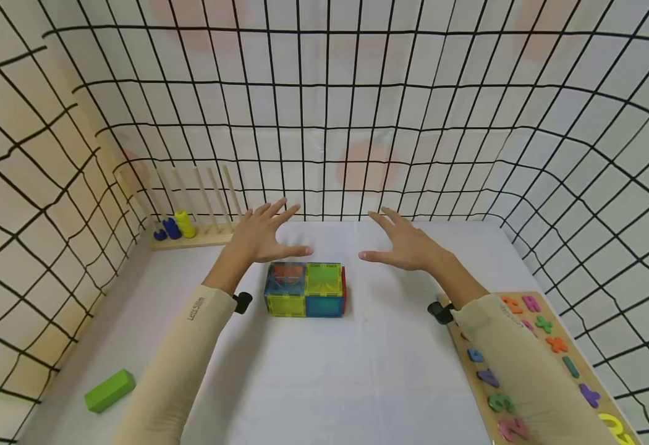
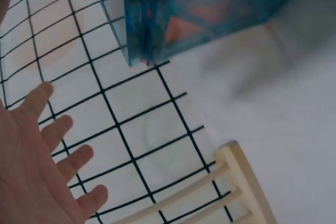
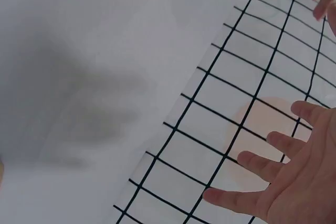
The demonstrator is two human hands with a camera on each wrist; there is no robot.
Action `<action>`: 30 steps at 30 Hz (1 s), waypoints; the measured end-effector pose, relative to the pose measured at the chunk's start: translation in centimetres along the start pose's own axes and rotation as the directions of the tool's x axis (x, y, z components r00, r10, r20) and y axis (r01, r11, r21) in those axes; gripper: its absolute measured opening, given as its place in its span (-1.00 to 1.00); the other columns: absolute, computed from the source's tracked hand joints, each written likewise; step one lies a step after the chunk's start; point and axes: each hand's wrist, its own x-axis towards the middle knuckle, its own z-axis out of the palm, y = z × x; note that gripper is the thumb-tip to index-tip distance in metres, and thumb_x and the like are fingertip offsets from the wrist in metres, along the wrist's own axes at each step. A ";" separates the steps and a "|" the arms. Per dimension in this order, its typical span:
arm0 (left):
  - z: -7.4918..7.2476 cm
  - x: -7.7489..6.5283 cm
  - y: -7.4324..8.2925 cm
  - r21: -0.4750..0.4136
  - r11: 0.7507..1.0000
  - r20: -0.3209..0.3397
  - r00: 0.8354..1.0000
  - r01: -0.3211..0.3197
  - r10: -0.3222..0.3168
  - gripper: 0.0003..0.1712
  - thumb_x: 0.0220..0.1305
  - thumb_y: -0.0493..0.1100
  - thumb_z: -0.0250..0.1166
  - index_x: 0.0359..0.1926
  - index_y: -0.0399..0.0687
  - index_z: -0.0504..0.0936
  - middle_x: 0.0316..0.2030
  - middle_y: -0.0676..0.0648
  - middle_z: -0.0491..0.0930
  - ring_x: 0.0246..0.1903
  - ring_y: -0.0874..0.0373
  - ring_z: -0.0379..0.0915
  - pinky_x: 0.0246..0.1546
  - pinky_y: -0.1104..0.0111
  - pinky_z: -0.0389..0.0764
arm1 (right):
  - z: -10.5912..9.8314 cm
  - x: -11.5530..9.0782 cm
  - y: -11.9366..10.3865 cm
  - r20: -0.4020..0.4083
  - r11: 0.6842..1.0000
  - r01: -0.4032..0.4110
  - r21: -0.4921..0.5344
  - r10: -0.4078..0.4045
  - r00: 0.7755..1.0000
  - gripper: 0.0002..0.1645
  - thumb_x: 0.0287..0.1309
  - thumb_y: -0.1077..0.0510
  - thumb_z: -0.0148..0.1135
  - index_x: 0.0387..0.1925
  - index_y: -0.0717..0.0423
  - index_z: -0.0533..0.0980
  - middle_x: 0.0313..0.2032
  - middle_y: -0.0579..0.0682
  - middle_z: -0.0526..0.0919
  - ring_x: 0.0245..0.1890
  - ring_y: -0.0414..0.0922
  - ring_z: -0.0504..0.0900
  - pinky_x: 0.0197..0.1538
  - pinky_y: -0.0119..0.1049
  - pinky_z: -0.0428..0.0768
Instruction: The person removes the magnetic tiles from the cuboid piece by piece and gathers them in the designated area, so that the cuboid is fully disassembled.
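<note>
A box shape built of see-through coloured tiles (image 1: 305,290), blue, yellow, green and red, sits at the middle of the white table. My left hand (image 1: 266,233) hovers just behind its left part, fingers spread, holding nothing. To the right of the box my right hand (image 1: 402,241) is raised with its fingers apart and nothing in its grasp. In the left wrist view the blue side of the tile box (image 2: 210,9) shows close by, with the spread left fingers (image 2: 73,161) away from it. The right wrist view shows the right fingers (image 3: 262,166) stretched out over the grid.
Behind the left hand stands a wooden peg rack (image 1: 191,241) with blue and yellow pieces. A green block (image 1: 110,390) lies front left. Under the right forearm is a wooden board (image 1: 471,383) of coloured numbers and signs. Black wire grid panels (image 1: 324,127) surround the table.
</note>
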 end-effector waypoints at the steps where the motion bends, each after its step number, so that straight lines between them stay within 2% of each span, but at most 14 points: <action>1: 0.1 -0.3 0.0 0.000 1.000 -0.011 1.000 -0.010 0.010 0.24 0.03 0.75 0.08 0.65 0.44 -0.05 0.66 0.00 -0.09 0.61 -0.20 -0.10 0.55 -0.29 -0.08 | 0.1 -0.2 -0.2 -0.006 1.000 0.016 0.004 -0.016 1.000 0.30 0.10 -0.70 0.08 0.66 -0.26 -0.13 0.66 0.10 -0.20 0.60 0.32 -0.01 0.39 0.54 0.19; 6: 1.0 -2.2 -0.3 -0.035 0.998 -0.079 0.996 -0.050 0.047 0.14 0.10 0.65 0.16 0.62 0.37 0.12 0.63 -0.06 0.05 0.57 -0.22 0.03 0.49 -0.27 0.15 | 1.0 -1.3 -0.8 -0.039 0.996 0.072 0.050 -0.071 0.997 0.22 0.14 -0.62 0.15 0.64 -0.20 0.01 0.65 0.08 -0.08 0.60 0.27 0.04 0.39 0.46 0.30; 13: 2.6 -5.1 -0.8 -0.194 0.979 -0.134 0.991 -0.055 0.029 0.01 0.08 0.58 0.28 0.49 0.31 0.38 0.55 -0.06 0.24 0.54 -0.25 0.09 0.31 -0.35 0.37 | 2.7 -2.7 -1.5 -0.075 0.984 0.132 0.123 -0.124 0.989 0.09 0.19 -0.48 0.26 0.58 -0.09 0.18 0.58 0.06 0.14 0.55 0.17 0.21 0.42 0.34 0.36; 17: 3.5 -6.3 -1.2 -0.291 0.954 -0.138 0.990 -0.074 0.035 -0.08 0.09 0.52 0.36 0.41 0.29 0.47 0.51 -0.04 0.30 0.52 -0.16 0.16 0.30 -0.34 0.39 | 4.0 -3.0 -2.0 -0.087 0.970 0.152 0.187 -0.138 0.987 -0.02 0.20 -0.38 0.34 0.52 -0.10 0.28 0.52 0.01 0.27 0.48 0.13 0.34 0.42 0.27 0.40; 21: 4.7 -7.0 -1.6 -0.382 0.920 -0.121 0.992 -0.090 0.046 -0.06 0.03 0.50 0.43 0.41 0.35 0.45 0.51 0.00 0.29 0.53 -0.11 0.14 0.32 -0.35 0.35 | 5.1 -3.1 -2.7 -0.103 0.951 0.179 0.251 -0.158 0.982 -0.09 0.19 -0.30 0.39 0.48 -0.10 0.34 0.44 -0.02 0.38 0.36 0.09 0.48 0.30 0.22 0.54; 25: 5.8 -7.4 -2.0 -0.430 0.897 -0.123 0.991 -0.098 0.049 -0.06 -0.02 0.48 0.47 0.40 0.41 0.45 0.49 0.01 0.31 0.50 -0.12 0.17 0.32 -0.36 0.34 | 6.1 -3.0 -3.4 -0.112 0.931 0.205 0.303 -0.179 0.977 -0.10 0.17 -0.30 0.41 0.46 -0.09 0.36 0.38 0.00 0.44 0.27 0.08 0.54 0.18 0.15 0.63; 30: 6.7 -7.4 -2.2 -0.488 0.863 -0.136 0.988 -0.132 0.074 -0.09 -0.01 0.37 0.53 0.38 0.33 0.49 0.43 -0.02 0.38 0.42 -0.13 0.31 0.33 -0.25 0.43 | 6.8 -2.7 -4.1 -0.123 0.911 0.215 0.352 -0.182 0.976 -0.10 0.14 -0.29 0.45 0.43 -0.08 0.39 0.35 0.04 0.45 0.21 0.06 0.54 0.18 0.15 0.64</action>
